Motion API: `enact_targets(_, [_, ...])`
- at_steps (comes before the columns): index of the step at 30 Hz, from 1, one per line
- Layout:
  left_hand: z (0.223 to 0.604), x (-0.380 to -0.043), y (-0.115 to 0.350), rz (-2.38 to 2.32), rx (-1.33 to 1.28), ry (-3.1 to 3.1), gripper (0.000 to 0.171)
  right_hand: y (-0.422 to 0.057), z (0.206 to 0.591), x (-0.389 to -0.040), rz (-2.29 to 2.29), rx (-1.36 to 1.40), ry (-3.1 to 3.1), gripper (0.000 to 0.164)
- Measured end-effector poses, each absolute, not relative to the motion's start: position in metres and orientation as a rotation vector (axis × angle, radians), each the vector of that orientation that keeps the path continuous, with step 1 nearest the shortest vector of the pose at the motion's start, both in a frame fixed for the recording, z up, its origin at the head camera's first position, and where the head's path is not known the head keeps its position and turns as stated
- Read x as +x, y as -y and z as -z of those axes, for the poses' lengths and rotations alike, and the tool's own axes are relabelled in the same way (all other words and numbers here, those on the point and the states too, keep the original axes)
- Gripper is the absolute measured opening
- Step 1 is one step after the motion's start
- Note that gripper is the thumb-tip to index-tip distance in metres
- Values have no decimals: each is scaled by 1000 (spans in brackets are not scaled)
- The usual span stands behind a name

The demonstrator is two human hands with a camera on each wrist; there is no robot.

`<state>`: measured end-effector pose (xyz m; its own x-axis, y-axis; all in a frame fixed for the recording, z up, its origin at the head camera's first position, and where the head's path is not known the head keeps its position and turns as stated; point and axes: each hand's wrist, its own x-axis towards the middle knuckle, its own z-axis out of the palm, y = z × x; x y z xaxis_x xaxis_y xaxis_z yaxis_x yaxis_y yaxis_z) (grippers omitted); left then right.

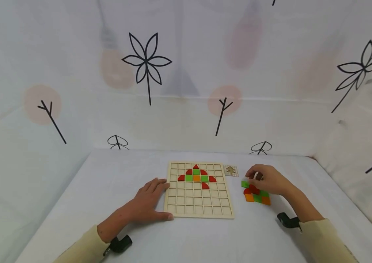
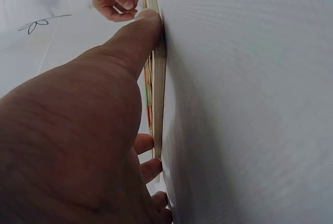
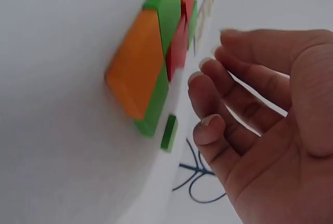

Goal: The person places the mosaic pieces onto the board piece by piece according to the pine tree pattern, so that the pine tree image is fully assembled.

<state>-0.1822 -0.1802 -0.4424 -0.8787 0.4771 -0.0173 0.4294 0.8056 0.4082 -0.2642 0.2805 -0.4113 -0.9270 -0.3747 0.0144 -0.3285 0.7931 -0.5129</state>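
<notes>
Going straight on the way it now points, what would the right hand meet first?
Most likely the loose tiles beside the board: the right hand points toward them. Depth is hard to judge, so which tile comes first is unclear.

Table (image 1: 202, 237): white top, plain, matt. Directly on it:
- Board (image 1: 199, 201): one, pale, square, gridded; lying flat, roughly central.
- Card (image 1: 231, 170): one, small, grid with tree figure; just beside the board's upper right edge.
- Pieces (image 1: 266, 200): one cluster, right of the board, below the card; orange and green squares side by side, red ones (image 1: 254, 189) among them, overlap uncertain; part hidden.
- Green piece (image 3: 169, 133): one, lying apart from the cluster, near it.
</notes>
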Motion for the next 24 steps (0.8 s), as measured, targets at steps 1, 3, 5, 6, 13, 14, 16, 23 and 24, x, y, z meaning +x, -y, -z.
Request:
enact_targets(1, [443,-182,180,-607,725,-2872,106,-283,411,-265,800,-560,-2877,15])
enact_targets(3, [444,-183,179,-600,721,-2873,106,-288,411,-265,799,-549,-2843,16])
enact_targets(5, [445,-183,179,-595,717,-2878,106,-291,412,-265,797,-560,-2804,17])
enact_targets(6, [445,-183,179,-585,711,-2879,106,-292,413,-265,797,-554,-2786,18])
enact_targets(13, [446,-184,179,-593,719,-2879,106,-292,417,-265,800,-511,-2733,23])
enact_targets(14, [447,-184,179,-591,721,-2880,106,-291,417,-265,791,-511,-2736,24])
enact_targets(16, [447,-184,180,-582,723,-2884,106,-290,417,-265,775,-507,-2740,25])
enact_targets(23, [445,-183,179,-603,723,-2879,106,-287,415,-262,753,-479,-2735,27])
enact_targets(24, [444,-182,179,-603,721,-2877,106,-287,415,-262,753,-474,-2735,27])
